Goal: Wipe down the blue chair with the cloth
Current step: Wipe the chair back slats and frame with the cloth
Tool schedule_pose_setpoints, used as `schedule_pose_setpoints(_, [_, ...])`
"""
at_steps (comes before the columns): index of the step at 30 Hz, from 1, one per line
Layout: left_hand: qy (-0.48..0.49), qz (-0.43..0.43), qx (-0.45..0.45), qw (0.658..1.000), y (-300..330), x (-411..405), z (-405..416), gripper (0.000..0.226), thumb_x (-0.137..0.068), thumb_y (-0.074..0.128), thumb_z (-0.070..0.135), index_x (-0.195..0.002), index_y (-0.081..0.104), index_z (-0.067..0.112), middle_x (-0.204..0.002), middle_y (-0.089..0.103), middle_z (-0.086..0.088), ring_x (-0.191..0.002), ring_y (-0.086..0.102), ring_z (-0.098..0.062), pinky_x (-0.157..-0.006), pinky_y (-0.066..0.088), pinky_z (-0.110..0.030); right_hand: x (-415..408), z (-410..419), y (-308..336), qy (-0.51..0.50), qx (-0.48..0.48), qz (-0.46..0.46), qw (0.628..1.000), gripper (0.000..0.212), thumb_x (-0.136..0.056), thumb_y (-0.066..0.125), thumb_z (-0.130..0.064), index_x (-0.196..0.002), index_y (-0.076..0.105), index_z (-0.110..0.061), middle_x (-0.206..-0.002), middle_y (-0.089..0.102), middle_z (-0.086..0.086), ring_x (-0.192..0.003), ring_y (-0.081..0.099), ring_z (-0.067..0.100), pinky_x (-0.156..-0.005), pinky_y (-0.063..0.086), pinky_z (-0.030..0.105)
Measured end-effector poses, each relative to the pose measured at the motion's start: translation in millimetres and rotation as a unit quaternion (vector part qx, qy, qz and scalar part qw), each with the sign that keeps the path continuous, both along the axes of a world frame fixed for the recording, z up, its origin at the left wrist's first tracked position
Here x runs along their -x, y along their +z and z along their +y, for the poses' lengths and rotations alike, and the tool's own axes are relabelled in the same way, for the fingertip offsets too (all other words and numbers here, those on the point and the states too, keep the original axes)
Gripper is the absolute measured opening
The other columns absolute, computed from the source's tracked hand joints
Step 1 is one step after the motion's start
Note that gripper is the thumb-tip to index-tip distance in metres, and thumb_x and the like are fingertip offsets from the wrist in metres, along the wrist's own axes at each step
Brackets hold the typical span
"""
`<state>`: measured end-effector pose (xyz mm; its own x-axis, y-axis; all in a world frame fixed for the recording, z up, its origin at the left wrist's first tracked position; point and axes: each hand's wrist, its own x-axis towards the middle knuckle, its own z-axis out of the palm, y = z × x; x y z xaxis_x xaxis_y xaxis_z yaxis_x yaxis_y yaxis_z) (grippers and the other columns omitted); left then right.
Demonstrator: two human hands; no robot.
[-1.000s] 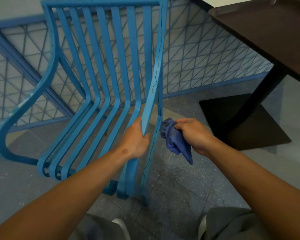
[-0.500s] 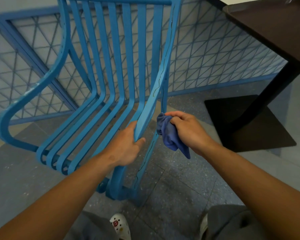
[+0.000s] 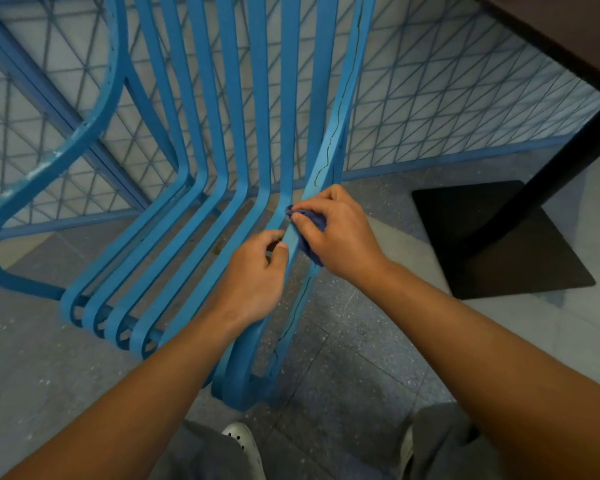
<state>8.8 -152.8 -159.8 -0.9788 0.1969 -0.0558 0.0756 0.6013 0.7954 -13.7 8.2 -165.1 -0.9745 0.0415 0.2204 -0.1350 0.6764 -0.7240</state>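
Speckled grey floor tiles (image 3: 343, 382) under a blue slatted metal chair (image 3: 201, 216) being wiped.
Nearest, the left hand (image 3: 253, 275) curls its fingers round the chair's rightmost slat; just beyond, the right hand (image 3: 329, 230) pinches a bunched dark-blue cloth (image 3: 312, 223) against that same slat. Behind stand a blue lattice fence (image 3: 430, 109) and a dark brown pedestal table (image 3: 568, 50) at right.

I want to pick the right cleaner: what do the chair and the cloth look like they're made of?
Blue chair: probably painted metal; thin bent slats, glossy paint, chips on the left armrest. Cloth: soft dark-blue fabric, bunched and creased in the right hand; fibre can't be told.
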Motion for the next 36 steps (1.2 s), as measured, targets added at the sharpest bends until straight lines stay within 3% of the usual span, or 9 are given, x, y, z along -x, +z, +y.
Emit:
schedule_pose_setpoints(2, [0.014,0.010,-0.010,1.000,-6,-1,1,0.016,-0.106,0.046,0.027,-0.114,0.059,0.032,-0.068,0.058,0.008,-0.051,0.052,-0.008,-0.048,0.041,-0.024,10,5,-2,-0.013,-0.009,0.016,1.000,0.021,-0.097,0.065,-0.032,-0.112,0.077,-0.021,-0.100,0.053,-0.004,-0.094,0.055,0.009,-0.085,0.048,0.028])
schedule_pose_setpoints(6, [0.029,0.000,0.004,1.000,-11,0,1,0.035,-0.106,0.046,0.031,-0.137,0.057,0.019,-0.077,0.053,0.013,-0.061,0.051,-0.002,-0.058,0.037,-0.014,30,20,0,-0.062,-0.007,0.023,0.998,0.022,-0.097,0.065,-0.034,-0.114,0.076,-0.024,-0.101,0.053,-0.003,-0.094,0.055,0.010,-0.088,0.050,0.035])
schedule_pose_setpoints(12, [0.047,-0.006,-0.044,0.998,-10,-2,2,0.025,-0.105,0.051,0.026,-0.125,0.064,0.021,-0.060,0.052,0.008,-0.044,0.044,-0.004,-0.043,0.036,-0.015,2,13,-6,0.010,-0.016,0.026,0.999,0.019,-0.097,0.066,-0.032,-0.111,0.077,-0.026,-0.095,0.056,-0.003,-0.091,0.056,0.010,-0.080,0.047,0.028])
schedule_pose_setpoints(16, [0.050,-0.001,-0.044,0.998,-10,-2,3,0.029,-0.105,0.052,0.026,-0.129,0.064,0.018,-0.069,0.057,0.007,-0.052,0.050,-0.002,-0.048,0.040,-0.013,6,20,-8,0.048,-0.026,0.038,0.998,0.019,-0.096,0.067,-0.033,-0.111,0.077,-0.027,-0.094,0.059,-0.004,-0.091,0.058,0.010,-0.080,0.049,0.031])
schedule_pose_setpoints(20, [0.060,-0.010,-0.051,0.997,-11,0,2,0.029,-0.104,0.052,0.028,-0.129,0.065,0.020,-0.070,0.055,0.014,-0.055,0.053,0.004,-0.052,0.038,-0.008,28,30,-3,-0.013,-0.004,0.035,0.999,0.018,-0.095,0.067,-0.033,-0.110,0.078,-0.029,-0.096,0.060,-0.005,-0.094,0.060,0.009,-0.087,0.052,0.032])
schedule_pose_setpoints(22, [0.063,-0.018,-0.066,0.996,-10,0,0,0.028,-0.105,0.050,0.031,-0.126,0.067,0.023,-0.085,0.064,0.017,-0.073,0.060,0.009,-0.065,0.043,-0.006,22,25,-2,-0.017,-0.007,0.023,1.000,0.020,-0.096,0.067,-0.032,-0.112,0.077,-0.028,-0.099,0.061,-0.003,-0.095,0.060,0.010,-0.089,0.052,0.033])
schedule_pose_setpoints(25, [0.079,-0.026,-0.120,0.989,-8,-1,-3,0.030,-0.106,0.044,0.032,-0.110,0.074,0.027,-0.098,0.073,0.012,-0.093,0.066,0.000,-0.090,0.054,-0.032,-10,10,-4,0.025,0.000,0.011,1.000,0.019,-0.097,0.066,-0.032,-0.113,0.076,-0.029,-0.099,0.061,-0.003,-0.095,0.061,0.011,-0.087,0.053,0.036])
schedule_pose_setpoints(29, [0.091,-0.001,-0.113,0.989,-13,-4,-6,0.034,-0.102,0.042,0.035,-0.108,0.074,0.024,-0.101,0.074,0.010,-0.098,0.067,-0.008,-0.092,0.054,-0.045,-37,-1,-5,0.080,-0.035,0.022,0.996,0.021,-0.097,0.066,-0.033,-0.116,0.075,-0.031,-0.095,0.061,-0.004,-0.090,0.061,0.012,-0.078,0.053,0.038])
schedule_pose_setpoints(36, [0.012,0.066,-0.012,0.998,-3,-4,-2,0.029,-0.108,0.041,0.034,-0.118,0.063,0.018,-0.101,0.064,0.007,-0.088,0.057,-0.005,-0.074,0.043,-0.013,37,24,12,-0.056,-0.021,0.011,0.998,0.018,-0.094,0.067,-0.033,-0.105,0.079,-0.026,-0.102,0.076,-0.005,-0.099,0.069,0.012,-0.087,0.058,0.039])
